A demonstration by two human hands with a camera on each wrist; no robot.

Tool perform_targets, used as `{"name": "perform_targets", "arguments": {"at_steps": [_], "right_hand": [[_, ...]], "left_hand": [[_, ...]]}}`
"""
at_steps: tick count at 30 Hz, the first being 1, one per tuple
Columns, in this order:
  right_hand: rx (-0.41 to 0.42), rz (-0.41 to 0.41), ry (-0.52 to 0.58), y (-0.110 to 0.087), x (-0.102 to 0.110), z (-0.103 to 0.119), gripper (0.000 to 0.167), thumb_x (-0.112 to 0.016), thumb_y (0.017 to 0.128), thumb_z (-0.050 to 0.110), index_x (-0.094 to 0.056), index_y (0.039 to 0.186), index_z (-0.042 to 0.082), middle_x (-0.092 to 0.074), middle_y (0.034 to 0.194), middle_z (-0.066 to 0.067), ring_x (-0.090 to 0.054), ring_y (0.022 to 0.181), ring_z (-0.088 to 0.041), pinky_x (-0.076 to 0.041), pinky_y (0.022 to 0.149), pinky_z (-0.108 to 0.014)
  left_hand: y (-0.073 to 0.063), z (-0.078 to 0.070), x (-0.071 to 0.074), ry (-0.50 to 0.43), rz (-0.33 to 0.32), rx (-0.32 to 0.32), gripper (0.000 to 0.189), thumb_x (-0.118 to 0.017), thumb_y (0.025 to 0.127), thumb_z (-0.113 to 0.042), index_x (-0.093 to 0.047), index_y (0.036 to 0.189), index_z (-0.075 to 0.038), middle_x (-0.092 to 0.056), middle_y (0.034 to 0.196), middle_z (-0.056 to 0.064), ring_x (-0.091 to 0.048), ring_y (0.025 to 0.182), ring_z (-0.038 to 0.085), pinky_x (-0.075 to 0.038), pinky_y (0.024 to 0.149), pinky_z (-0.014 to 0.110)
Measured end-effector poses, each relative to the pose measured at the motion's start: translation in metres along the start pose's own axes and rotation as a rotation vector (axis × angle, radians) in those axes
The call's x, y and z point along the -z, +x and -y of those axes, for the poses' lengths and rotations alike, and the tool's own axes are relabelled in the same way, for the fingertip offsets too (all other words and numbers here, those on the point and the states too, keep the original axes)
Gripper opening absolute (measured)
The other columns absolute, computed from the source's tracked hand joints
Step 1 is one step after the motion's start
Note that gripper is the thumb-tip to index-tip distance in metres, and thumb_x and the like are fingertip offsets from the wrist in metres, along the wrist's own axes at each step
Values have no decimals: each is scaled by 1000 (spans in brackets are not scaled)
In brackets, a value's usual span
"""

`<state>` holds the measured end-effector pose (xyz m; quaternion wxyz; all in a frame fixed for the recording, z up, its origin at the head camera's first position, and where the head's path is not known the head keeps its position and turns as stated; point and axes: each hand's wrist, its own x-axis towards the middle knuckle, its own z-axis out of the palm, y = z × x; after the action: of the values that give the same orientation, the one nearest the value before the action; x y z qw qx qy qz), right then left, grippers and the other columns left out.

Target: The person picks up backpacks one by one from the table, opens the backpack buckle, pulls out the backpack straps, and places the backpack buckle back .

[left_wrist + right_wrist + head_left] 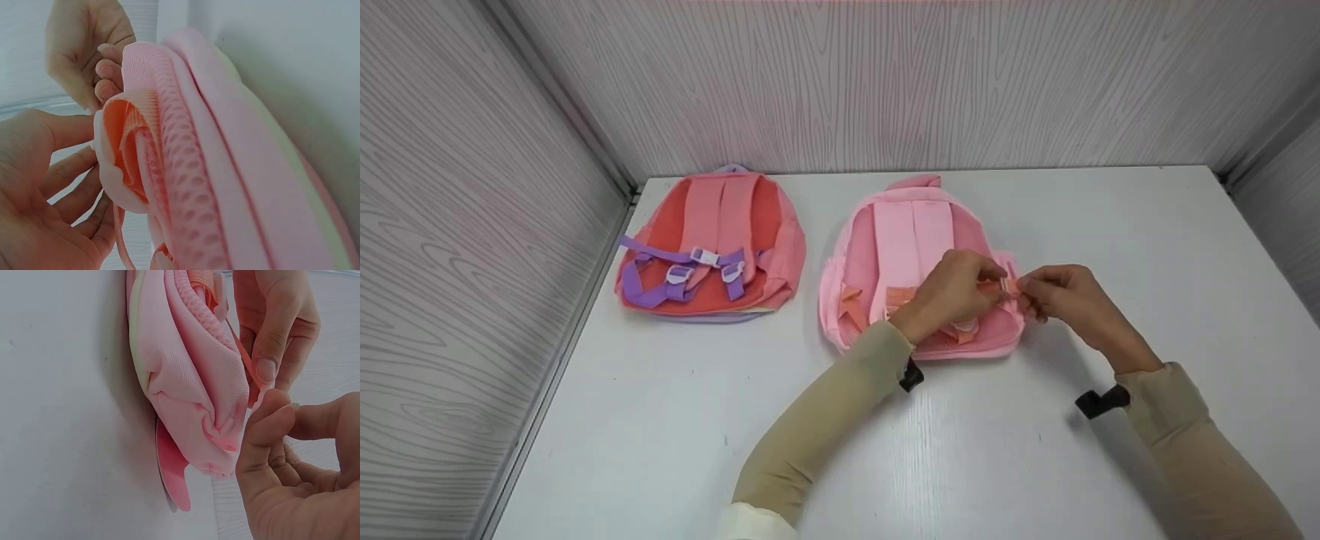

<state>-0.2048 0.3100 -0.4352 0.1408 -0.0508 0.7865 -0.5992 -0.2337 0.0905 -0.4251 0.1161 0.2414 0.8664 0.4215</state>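
A pink backpack (896, 232) lies with its straps facing up. My left hand (956, 289) reaches over its lower right part and pinches an orange strap (243, 349) near a small pale buckle (1003, 285). At the bag's right edge, my right hand (1065, 296) pinches the strap's other side with thumb and forefinger. In the right wrist view the two hands almost meet, and the fingers hide most of the buckle. A white strap adjuster (115, 183) with orange webbing (138, 115) sits beside the left fingers in the left wrist view.
To the left lies a coral-red backpack (780, 217) with purple straps (641, 292) and white buckles, one of them clipped (705, 257). Both bags rest on a white table (675, 420). Wood-grain panels (847, 82) stand behind it and at both sides.
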Motion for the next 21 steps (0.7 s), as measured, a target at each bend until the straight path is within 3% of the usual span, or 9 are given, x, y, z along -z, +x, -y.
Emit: {"name": "perform_targets", "arguments": {"at_steps": [3, 7, 10, 14, 21], "right_hand": [[-5, 3, -6, 1, 0, -2, 34, -61, 110, 18, -66, 114, -16, -70, 81, 0, -61, 70, -10, -53, 64, -24], [-20, 2, -26, 2, 1, -3, 33, -60, 110, 18, -67, 114, -14, -70, 81, 1, -61, 70, -9, -53, 64, -24], [-38, -2, -42, 3, 1, -3, 33, -62, 109, 19, -67, 113, -13, -70, 80, 1, -60, 69, -9, -52, 63, -24], [-58, -6, -64, 3, 0, -2, 34, -64, 108, 21, -68, 113, -12, -70, 80, 2, -60, 69, -9, -52, 62, -24], [-67, -13, -89, 4, 0, -1, 33, -63, 108, 20, -68, 114, -12, -70, 81, 1, -61, 69, -9, -52, 62, -24]], "left_hand": [[-1, 2, -2, 7, -7, -8, 31, -79, 98, -20, -79, 128, -12, -77, 121, -4, -65, 101, 7, -54, 94, 17], [-2, 4, -4, 4, -9, -1, 31, -78, 99, -21, -79, 129, -14, -76, 120, -6, -63, 92, 8, -53, 81, 15], [-2, 5, -4, 26, -26, -13, 31, -80, 97, -23, -80, 126, -12, -76, 113, -5, -60, 88, 9, -50, 77, 16], [-1, 7, -5, 55, -49, -21, 30, -82, 95, -23, -81, 122, -11, -74, 103, -4, -59, 91, 9, -49, 79, 16], [-1, 8, -6, 56, -43, 2, 29, -83, 94, -23, -82, 121, -12, -72, 107, -5, -60, 95, 10, -49, 79, 17]]}}
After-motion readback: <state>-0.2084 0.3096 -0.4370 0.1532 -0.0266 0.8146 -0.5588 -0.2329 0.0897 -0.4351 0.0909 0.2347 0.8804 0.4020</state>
